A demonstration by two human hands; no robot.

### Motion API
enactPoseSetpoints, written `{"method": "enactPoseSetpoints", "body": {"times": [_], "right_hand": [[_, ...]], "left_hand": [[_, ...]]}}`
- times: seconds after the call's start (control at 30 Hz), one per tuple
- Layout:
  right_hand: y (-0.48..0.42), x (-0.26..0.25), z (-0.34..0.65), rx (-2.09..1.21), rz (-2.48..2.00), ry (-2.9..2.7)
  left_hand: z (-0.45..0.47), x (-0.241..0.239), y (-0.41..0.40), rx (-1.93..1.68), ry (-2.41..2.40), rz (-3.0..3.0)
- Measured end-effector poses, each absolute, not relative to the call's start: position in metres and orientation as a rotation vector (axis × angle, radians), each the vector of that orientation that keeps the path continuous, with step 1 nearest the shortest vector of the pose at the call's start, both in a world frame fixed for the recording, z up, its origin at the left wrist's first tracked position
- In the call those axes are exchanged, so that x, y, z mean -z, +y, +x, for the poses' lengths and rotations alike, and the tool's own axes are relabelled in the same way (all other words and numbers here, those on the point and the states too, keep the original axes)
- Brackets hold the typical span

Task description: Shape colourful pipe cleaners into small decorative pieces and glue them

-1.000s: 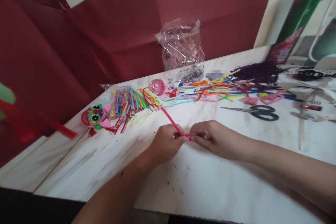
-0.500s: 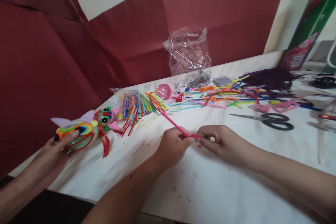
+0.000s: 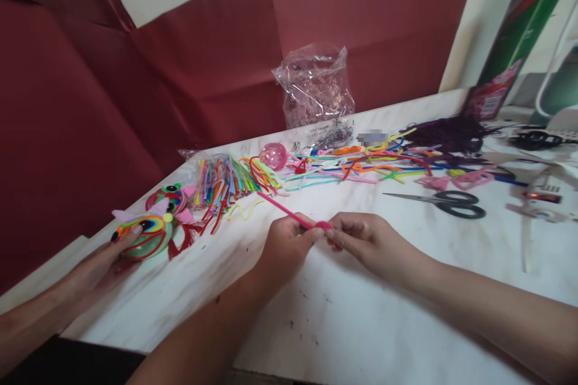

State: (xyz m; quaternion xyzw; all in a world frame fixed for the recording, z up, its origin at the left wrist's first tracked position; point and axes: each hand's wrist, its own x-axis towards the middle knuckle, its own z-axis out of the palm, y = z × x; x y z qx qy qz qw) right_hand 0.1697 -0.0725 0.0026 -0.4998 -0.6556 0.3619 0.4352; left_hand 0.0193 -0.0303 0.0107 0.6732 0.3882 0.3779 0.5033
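My left hand (image 3: 286,246) and my right hand (image 3: 361,240) meet over the white table (image 3: 361,313), both pinched on a pink pipe cleaner (image 3: 289,212). Its free length runs up and left from my left fingers toward a heap of coloured pipe cleaners (image 3: 226,183). A small pink curl of it sits between the two sets of fingertips.
Another person's hand (image 3: 103,258) at the left holds a striped pipe-cleaner ball figure (image 3: 147,234); a red figure with big eyes (image 3: 169,198) lies behind it. Black scissors (image 3: 445,201), a pink ball (image 3: 273,155), a clear plastic bag (image 3: 313,87) and more loose pipe cleaners (image 3: 379,162) lie farther back.
The other person's hand came in from the left with the striped ball figure and has set it low near the table. My hands stay pinched on the pink pipe cleaner.
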Motion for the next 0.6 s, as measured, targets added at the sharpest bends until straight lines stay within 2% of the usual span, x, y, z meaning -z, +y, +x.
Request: {"method": "enactPoseSetpoints", "body": {"times": [0.27,0.4,0.6], "right_hand": [[-0.073,-0.011,0.181,-0.725,-1.331,-1.954],[-0.072,-0.009,0.182,-0.83,-1.321,-1.947],[-0.07,-0.007,0.172,-1.077,-1.218,-1.543]], "left_hand": [[0.019,-0.021,-0.034,-0.792,1.102,1.906],[0.017,-0.021,-0.033,-0.743,1.044,1.898],[0.017,-0.014,-0.029,-0.923,0.97,1.602]]}}
